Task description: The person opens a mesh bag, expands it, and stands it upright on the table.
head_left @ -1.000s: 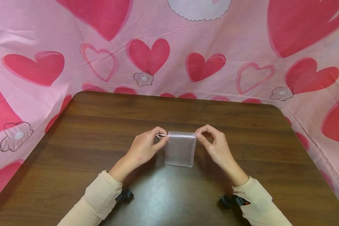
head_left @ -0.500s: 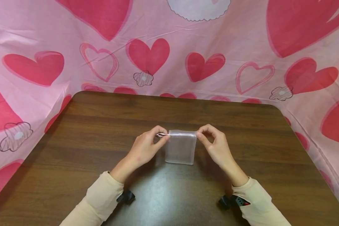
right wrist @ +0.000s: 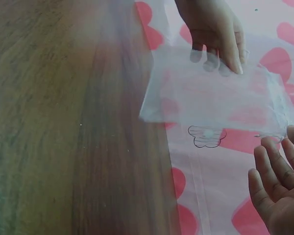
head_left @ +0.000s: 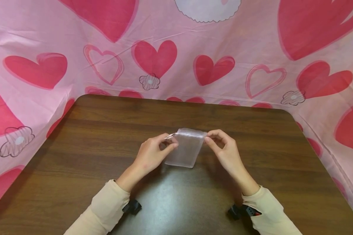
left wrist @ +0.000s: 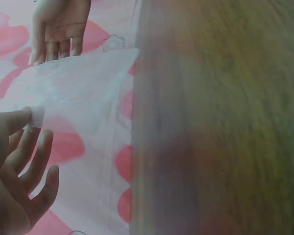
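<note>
The L hand (head_left: 151, 151) pinches the left side of the see-thru bag (head_left: 186, 150), by its white string (head_left: 170, 136). The R hand (head_left: 226, 149) pinches its top right corner. Bag's tilted btwn them, over the brown tbl (head_left: 76, 166), w/ pink cloth (head_left: 185, 32) behind.

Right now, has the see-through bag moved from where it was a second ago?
Yes: in the head view, the see-through bag looks closer to the far edge of the table, and its bottom has swung left.

Sheer bag (right wrist: 210, 98), right grip (right wrist: 280, 188) pinching one corner, left grip (right wrist: 215, 32) at far side, brown table (right wrist: 98, 147)
</note>
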{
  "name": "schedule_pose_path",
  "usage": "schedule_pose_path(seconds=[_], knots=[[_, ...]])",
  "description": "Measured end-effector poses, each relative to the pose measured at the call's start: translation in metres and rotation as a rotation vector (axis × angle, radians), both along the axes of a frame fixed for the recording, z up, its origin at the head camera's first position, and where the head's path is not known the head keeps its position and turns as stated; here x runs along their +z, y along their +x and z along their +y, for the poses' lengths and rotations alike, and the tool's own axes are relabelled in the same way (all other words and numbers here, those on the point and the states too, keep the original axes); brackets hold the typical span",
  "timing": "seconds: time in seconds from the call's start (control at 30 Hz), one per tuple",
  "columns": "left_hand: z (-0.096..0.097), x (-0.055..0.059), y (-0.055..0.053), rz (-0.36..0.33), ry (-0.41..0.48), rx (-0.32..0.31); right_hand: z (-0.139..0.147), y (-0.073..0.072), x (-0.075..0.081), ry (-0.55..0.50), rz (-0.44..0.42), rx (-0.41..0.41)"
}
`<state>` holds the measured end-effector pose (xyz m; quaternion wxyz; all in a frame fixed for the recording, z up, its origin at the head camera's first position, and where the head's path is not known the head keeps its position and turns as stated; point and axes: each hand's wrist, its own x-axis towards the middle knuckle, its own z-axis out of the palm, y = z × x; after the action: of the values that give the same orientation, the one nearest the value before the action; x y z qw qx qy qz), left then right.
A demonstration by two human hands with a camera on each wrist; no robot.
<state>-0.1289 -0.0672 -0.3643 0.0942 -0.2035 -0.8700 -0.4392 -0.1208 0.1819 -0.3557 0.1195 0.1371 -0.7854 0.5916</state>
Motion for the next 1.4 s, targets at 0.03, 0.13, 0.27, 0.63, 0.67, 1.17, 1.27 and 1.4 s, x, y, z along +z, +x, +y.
schedule_pose_path(seconds=[0.03, 0.13, 0.27, 0.63, 0.67, 1.17, 1.27, 1.4], knots=[[0.000, 0.001, 0.000, 0.002, 0.013, 0.003, 0.000, 0.000, -0.001, 0.001, 0.000, 0.004], [0.001, 0.003, 0.000, 0.005, 0.043, 0.009, 0.000, 0.001, -0.003, 0.007, 0.001, 0.009], [0.001, 0.005, 0.000, 0.009, 0.065, 0.021, 0.000, 0.002, -0.006, 0.023, -0.010, 0.014], [0.003, 0.010, -0.001, -0.001, 0.138, -0.001, -0.002, 0.005, -0.015, 0.175, -0.073, 0.045], [0.003, 0.011, -0.001, -0.002, 0.141, -0.004, -0.002, 0.005, -0.016, 0.182, -0.079, 0.046], [0.002, 0.005, 0.002, -0.100, 0.090, -0.033, -0.005, 0.006, -0.008, 0.041, -0.019, -0.014], [0.003, 0.004, 0.003, -0.094, 0.091, -0.046, -0.005, 0.005, -0.006, -0.001, -0.012, -0.013], [0.005, 0.002, 0.004, -0.070, 0.093, -0.032, -0.005, 0.005, -0.005, -0.010, -0.025, -0.008]])
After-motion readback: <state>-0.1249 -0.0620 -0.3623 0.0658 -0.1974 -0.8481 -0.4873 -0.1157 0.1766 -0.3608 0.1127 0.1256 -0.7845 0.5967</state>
